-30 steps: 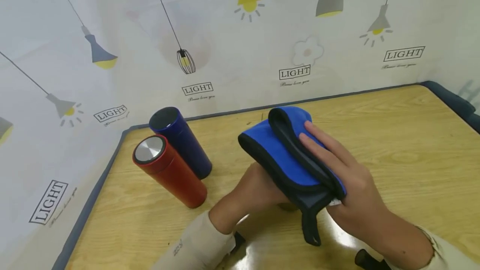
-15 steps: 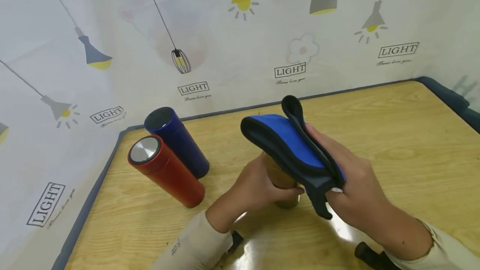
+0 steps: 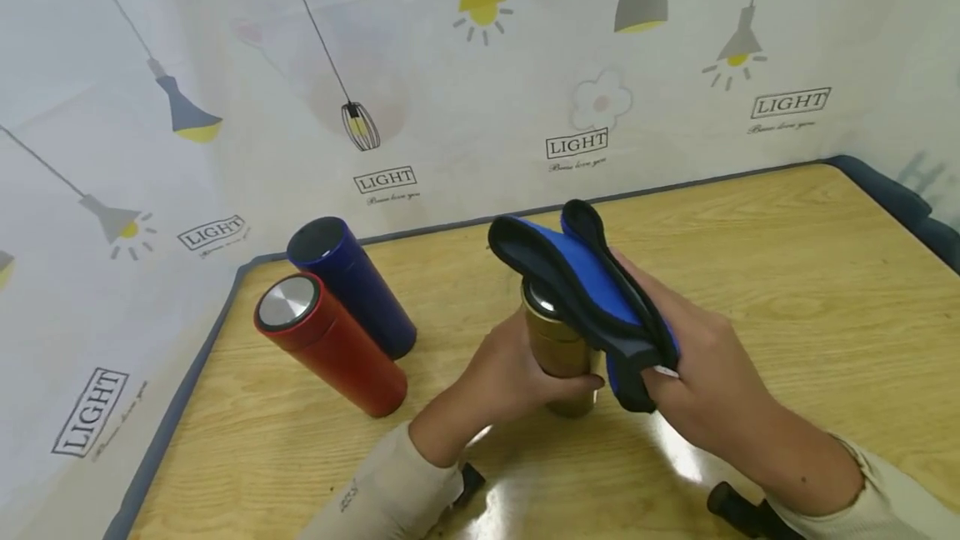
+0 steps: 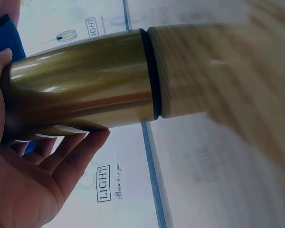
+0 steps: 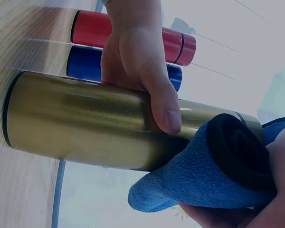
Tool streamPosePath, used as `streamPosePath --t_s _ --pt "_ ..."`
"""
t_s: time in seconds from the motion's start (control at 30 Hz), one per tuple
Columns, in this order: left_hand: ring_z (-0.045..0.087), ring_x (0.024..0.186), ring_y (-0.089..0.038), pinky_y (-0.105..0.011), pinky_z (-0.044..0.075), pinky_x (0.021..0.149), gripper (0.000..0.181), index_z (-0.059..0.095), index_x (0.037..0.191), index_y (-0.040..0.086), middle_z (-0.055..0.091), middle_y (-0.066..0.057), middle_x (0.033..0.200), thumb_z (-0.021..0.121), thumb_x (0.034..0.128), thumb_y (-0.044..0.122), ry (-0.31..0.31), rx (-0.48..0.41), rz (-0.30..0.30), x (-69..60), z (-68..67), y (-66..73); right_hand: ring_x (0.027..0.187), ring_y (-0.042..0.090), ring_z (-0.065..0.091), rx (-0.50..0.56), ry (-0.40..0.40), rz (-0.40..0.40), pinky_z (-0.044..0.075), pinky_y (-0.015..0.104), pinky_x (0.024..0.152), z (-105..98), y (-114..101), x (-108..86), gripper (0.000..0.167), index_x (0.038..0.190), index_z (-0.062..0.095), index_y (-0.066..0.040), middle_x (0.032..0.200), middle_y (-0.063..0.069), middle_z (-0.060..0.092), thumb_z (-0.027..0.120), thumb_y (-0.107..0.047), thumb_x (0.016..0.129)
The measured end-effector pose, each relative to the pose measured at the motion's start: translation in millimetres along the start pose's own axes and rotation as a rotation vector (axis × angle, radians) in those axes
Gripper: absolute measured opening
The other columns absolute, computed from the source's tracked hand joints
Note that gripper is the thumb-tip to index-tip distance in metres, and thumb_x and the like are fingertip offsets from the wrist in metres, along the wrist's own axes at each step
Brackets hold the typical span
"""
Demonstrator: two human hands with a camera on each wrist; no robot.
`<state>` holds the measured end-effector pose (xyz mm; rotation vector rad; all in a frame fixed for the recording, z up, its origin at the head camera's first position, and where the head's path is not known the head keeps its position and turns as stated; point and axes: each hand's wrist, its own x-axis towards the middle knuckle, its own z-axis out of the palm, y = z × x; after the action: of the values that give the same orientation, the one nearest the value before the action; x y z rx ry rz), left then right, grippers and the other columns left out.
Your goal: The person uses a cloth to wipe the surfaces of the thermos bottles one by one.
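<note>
A gold thermos (image 3: 558,348) with a shiny lid stands on the table, and my left hand (image 3: 510,373) grips it round the body. In the left wrist view the base of the thermos (image 4: 85,85) meets the wood. My right hand (image 3: 705,365) holds a folded blue cloth (image 3: 596,273) with black edging beside and partly over the lid. The right wrist view has the cloth (image 5: 190,175) touching or overlapping the upper part of the thermos (image 5: 76,123), with the left thumb (image 5: 166,109) across its side. The cloth hides part of the lid.
To the left stand a red thermos (image 3: 330,340) with a silver lid and a dark blue thermos (image 3: 360,282) just behind it. The wooden table (image 3: 810,273) stretches right and back to a wall covering (image 3: 450,65) printed with lamps.
The cloth, earlier spread over the top of the thermos, has tilted up on edge and drawn slightly aside. The gold body and part of the lid now show. My left hand keeps its grip.
</note>
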<state>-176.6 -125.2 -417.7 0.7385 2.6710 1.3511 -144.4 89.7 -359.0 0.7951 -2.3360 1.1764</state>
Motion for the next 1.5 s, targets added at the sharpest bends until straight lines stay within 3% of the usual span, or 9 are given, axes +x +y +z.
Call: streamPosePath --t_s 0.03,0.13,0.27,0.4,0.63,0.87,1.03,1.27,1.5 --pt "0.062 0.104 -0.003 -0.027 0.053 0.092 0.073 0.047 0.133 0.032 0.061 0.016 0.118 0.087 0.0732 0.045 -0.001 -0.005 -0.003 -0.3 0.0 0.1 0.122 0.030 0.062 -0.005 -0.013 0.018 0.035 0.003 0.101 -0.4 0.0 0.0 0.087 0.153 0.043 -0.020 0.143 0.009 0.059 0.060 0.014 0.075" --pt "0.062 0.104 -0.003 -0.028 0.053 0.092 0.073 0.048 0.132 0.032 0.061 0.015 0.118 0.088 0.0731 0.045 -0.002 -0.016 -0.012 -0.6 -0.1 0.3 0.114 0.028 0.065 -0.038 -0.061 0.072 0.050 0.018 0.095 -1.6 1.7 0.2 0.084 0.149 0.048 -0.017 0.137 0.010 0.064 0.058 0.014 0.071" --pt "0.062 0.105 -0.003 -0.029 0.053 0.093 0.073 0.047 0.133 0.033 0.061 0.016 0.119 0.088 0.0729 0.044 0.003 -0.031 -0.031 -1.2 -0.1 0.8 0.094 0.016 0.068 -0.099 -0.118 0.100 0.057 0.042 0.078 -1.4 4.8 2.6 0.056 0.131 0.063 -0.015 0.116 0.004 0.073 0.060 0.007 0.080" --pt "0.062 0.105 -0.003 -0.028 0.053 0.093 0.074 0.048 0.134 0.032 0.062 0.015 0.120 0.088 0.0725 0.046 0.007 -0.029 -0.037 -2.7 0.4 0.6 0.082 0.010 0.067 -0.127 -0.147 0.110 0.056 0.039 0.071 -1.9 5.4 5.2 0.023 0.108 0.068 -0.017 0.098 -0.003 0.074 0.065 -0.006 0.089" --pt "0.063 0.104 -0.003 -0.028 0.053 0.091 0.077 0.047 0.134 0.031 0.062 0.014 0.119 0.089 0.0709 0.044 0.015 -0.035 -0.056 -3.7 1.0 0.6 0.075 0.009 0.067 -0.198 -0.221 0.146 0.053 0.034 0.064 -8.8 4.4 6.5 0.008 0.091 0.068 -0.017 0.083 -0.005 0.072 0.074 -0.014 0.086" --pt "0.063 0.104 -0.003 -0.027 0.054 0.091 0.078 0.047 0.134 0.032 0.062 0.015 0.119 0.090 0.0706 0.044 0.014 -0.038 -0.060 -2.9 1.2 0.7 0.065 0.002 0.057 -0.257 -0.211 0.070 0.049 0.027 0.058 -11.1 2.9 6.0 0.014 0.080 0.066 -0.019 0.073 -0.012 0.065 0.078 -0.021 0.085" --pt "0.063 0.103 -0.003 -0.027 0.053 0.091 0.076 0.048 0.133 0.032 0.062 0.015 0.118 0.090 0.0707 0.044 0.013 -0.052 -0.061 -3.0 0.9 0.3 0.074 0.010 0.069 -0.224 -0.206 0.062 0.057 0.033 0.063 -10.5 3.3 5.8 0.010 0.090 0.071 -0.015 0.083 -0.005 0.072 0.079 -0.018 0.085" --pt "0.063 0.103 -0.004 -0.028 0.053 0.091 0.075 0.048 0.133 0.032 0.062 0.014 0.117 0.089 0.0713 0.045 0.011 -0.046 -0.065 -1.2 -0.1 -0.4 0.091 0.020 0.072 -0.119 -0.150 0.098 0.059 0.043 0.075 -11.3 5.8 5.0 0.030 0.111 0.069 -0.011 0.102 0.003 0.074 0.076 -0.005 0.084" --pt "0.063 0.102 -0.004 -0.028 0.053 0.090 0.077 0.047 0.133 0.031 0.062 0.014 0.117 0.089 0.0706 0.046 0.014 -0.025 -0.071 -1.4 -1.4 1.8 0.095 0.013 0.067 -0.081 -0.097 0.073 0.045 0.007 0.085 -11.6 5.5 6.3 0.043 0.117 0.067 -0.013 0.108 -0.001 0.072 0.069 0.007 0.079"
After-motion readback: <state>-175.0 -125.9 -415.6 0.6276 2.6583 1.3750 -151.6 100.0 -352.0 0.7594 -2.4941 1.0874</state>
